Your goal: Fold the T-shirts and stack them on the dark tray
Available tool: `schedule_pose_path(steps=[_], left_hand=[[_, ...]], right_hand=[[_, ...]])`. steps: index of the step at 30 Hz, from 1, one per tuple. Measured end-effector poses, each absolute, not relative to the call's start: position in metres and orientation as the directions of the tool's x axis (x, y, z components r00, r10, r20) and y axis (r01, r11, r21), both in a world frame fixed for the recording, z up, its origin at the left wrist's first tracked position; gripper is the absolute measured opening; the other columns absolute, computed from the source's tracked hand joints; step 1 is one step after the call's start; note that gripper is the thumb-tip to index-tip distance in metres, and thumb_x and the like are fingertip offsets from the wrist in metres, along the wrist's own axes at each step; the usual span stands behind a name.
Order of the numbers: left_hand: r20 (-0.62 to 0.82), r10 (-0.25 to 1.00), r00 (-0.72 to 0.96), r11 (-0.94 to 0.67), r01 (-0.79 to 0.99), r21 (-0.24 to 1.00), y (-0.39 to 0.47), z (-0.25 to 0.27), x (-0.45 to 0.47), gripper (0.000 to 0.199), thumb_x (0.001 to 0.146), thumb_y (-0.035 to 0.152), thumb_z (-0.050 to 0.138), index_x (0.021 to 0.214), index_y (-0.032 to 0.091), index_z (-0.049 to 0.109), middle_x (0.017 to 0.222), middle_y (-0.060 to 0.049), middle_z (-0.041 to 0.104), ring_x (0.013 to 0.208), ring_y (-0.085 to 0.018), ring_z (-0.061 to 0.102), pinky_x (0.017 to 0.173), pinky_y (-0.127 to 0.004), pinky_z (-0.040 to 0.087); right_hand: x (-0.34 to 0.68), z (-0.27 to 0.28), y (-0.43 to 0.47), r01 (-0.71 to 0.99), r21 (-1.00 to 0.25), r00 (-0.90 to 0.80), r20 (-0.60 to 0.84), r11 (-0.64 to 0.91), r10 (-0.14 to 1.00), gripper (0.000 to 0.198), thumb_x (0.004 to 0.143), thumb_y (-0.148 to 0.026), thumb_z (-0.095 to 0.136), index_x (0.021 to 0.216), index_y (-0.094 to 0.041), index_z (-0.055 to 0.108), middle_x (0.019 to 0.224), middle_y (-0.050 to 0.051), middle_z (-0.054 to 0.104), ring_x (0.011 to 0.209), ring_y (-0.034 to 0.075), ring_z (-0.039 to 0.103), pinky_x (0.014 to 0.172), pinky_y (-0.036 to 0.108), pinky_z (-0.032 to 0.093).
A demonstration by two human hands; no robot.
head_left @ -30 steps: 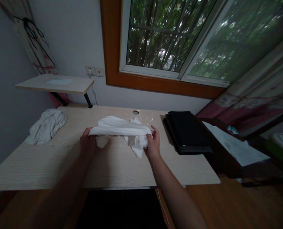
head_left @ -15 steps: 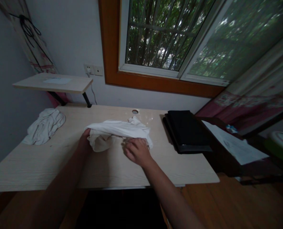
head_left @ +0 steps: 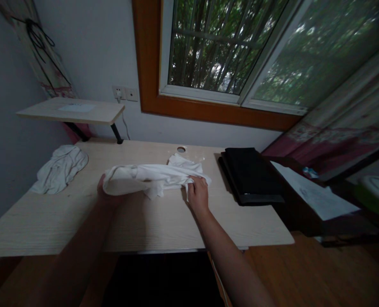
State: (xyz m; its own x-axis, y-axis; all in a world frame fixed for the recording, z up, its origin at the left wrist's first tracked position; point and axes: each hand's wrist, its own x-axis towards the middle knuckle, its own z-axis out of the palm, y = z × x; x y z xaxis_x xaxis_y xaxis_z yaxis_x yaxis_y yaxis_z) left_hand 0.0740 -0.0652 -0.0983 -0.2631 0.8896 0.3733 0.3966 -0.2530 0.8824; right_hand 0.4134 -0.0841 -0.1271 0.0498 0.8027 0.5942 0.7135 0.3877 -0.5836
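Observation:
A white cloth (head_left: pixel 157 172), which looks like a garment, stretches between my two hands over the desk. Its left end curves round into a wide loop, like an opening in the fabric. My left hand (head_left: pixel 108 195) grips that looped end, its fingers partly hidden behind the fabric. At the right end, my right hand (head_left: pixel 198 192) is closed on the bunched material. One crumpled part of the cloth rests on the desk behind my right hand, and a corner hangs down near the middle.
On the left of the desk (head_left: pixel 164 230) lies another crumpled white cloth (head_left: pixel 61 168), in front of a small raised shelf (head_left: pixel 81 111). Black flat folders or cases (head_left: pixel 250 175) are stacked at the right. Beyond them are paper sheets (head_left: pixel 314 192) on a dark surface.
My left hand has moved left and slightly down, my right hand to the right and slightly up. The cloth is stretched wider, and its left end has opened into a loop.

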Motion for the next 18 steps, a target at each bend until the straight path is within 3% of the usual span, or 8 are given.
schedule_pose_path(steps=[2,4,6,8,10,13,15,18], left_hand=[[0.407,0.891,-0.203,-0.282,0.456,0.844,-0.066,-0.097,0.075,0.043,0.092,0.019,0.031,0.073,0.022,0.070,0.086,-0.009,0.078,0.081,-0.016,0.072,0.068,-0.028,0.060],[0.402,0.890,-0.213,-0.335,0.293,0.895,-0.066,-0.098,0.075,0.048,0.099,0.026,0.027,0.114,0.020,0.072,0.116,-0.011,0.076,0.097,-0.014,0.073,0.082,-0.031,0.061],[0.359,0.907,-0.219,-0.366,0.010,0.931,-0.064,-0.102,0.074,0.048,0.104,0.038,0.027,0.145,0.035,0.052,0.144,-0.008,0.063,0.115,-0.016,0.070,0.097,-0.039,0.058],[0.301,0.932,-0.201,-0.344,-0.231,0.910,-0.059,-0.109,0.074,0.051,0.103,0.050,0.032,0.153,0.042,0.036,0.154,-0.007,0.053,0.120,-0.018,0.067,0.103,-0.045,0.056],[0.265,0.943,-0.202,-0.313,-0.266,0.912,-0.054,-0.118,0.076,0.054,0.099,0.055,0.044,0.150,0.040,0.037,0.148,-0.009,0.056,0.112,-0.018,0.068,0.100,-0.045,0.057],[0.295,0.943,-0.155,-0.307,-0.057,0.950,-0.049,-0.131,0.084,0.059,0.089,0.055,0.063,0.141,0.030,0.046,0.128,-0.010,0.062,0.095,-0.017,0.068,0.088,-0.039,0.059],[0.396,0.918,-0.018,-0.385,0.198,0.901,-0.052,-0.135,0.092,0.066,0.082,0.055,0.073,0.137,0.025,0.052,0.124,-0.012,0.061,0.100,-0.021,0.066,0.089,-0.041,0.058],[0.504,0.801,0.324,-0.594,0.534,0.601,-0.062,-0.133,0.105,0.076,0.072,0.057,0.082,0.137,0.025,0.058,0.134,-0.014,0.057,0.123,-0.032,0.057,0.107,-0.052,0.048]], right_hand=[[0.416,-0.127,-0.085,0.648,-0.629,0.112,0.637,0.431,0.763,0.027,0.095,-0.021,0.046,0.110,-0.021,0.069,0.102,0.008,0.068,0.101,0.027,0.057,0.093,0.042,0.045],[0.418,-0.127,-0.087,0.592,-0.668,0.184,0.658,0.452,0.731,0.026,0.096,-0.023,0.045,0.108,-0.022,0.068,0.100,0.007,0.067,0.100,0.026,0.058,0.091,0.041,0.045],[0.420,-0.125,-0.088,0.548,-0.704,0.236,0.649,0.452,0.724,0.023,0.096,-0.025,0.047,0.107,-0.023,0.068,0.099,0.006,0.067,0.099,0.025,0.059,0.090,0.040,0.045],[0.419,-0.122,-0.090,0.496,-0.744,0.248,0.616,0.449,0.747,0.021,0.095,-0.027,0.050,0.104,-0.024,0.069,0.098,0.005,0.068,0.098,0.025,0.060,0.090,0.039,0.046],[0.418,-0.120,-0.092,0.443,-0.776,0.222,0.580,0.449,0.784,0.020,0.093,-0.027,0.053,0.101,-0.025,0.071,0.097,0.004,0.069,0.096,0.025,0.062,0.089,0.038,0.047],[0.415,-0.119,-0.096,0.415,-0.785,0.113,0.546,0.460,0.830,0.021,0.088,-0.025,0.056,0.097,-0.026,0.075,0.091,0.003,0.073,0.090,0.024,0.065,0.086,0.037,0.048],[0.413,-0.119,-0.098,0.398,-0.786,-0.007,0.514,0.474,0.858,0.022,0.086,-0.025,0.059,0.097,-0.028,0.078,0.090,0.002,0.075,0.086,0.024,0.067,0.083,0.037,0.049],[0.411,-0.119,-0.100,0.331,-0.824,-0.172,0.427,0.460,0.888,0.019,0.083,-0.027,0.066,0.095,-0.029,0.080,0.088,0.001,0.077,0.082,0.024,0.068,0.080,0.035,0.049]])
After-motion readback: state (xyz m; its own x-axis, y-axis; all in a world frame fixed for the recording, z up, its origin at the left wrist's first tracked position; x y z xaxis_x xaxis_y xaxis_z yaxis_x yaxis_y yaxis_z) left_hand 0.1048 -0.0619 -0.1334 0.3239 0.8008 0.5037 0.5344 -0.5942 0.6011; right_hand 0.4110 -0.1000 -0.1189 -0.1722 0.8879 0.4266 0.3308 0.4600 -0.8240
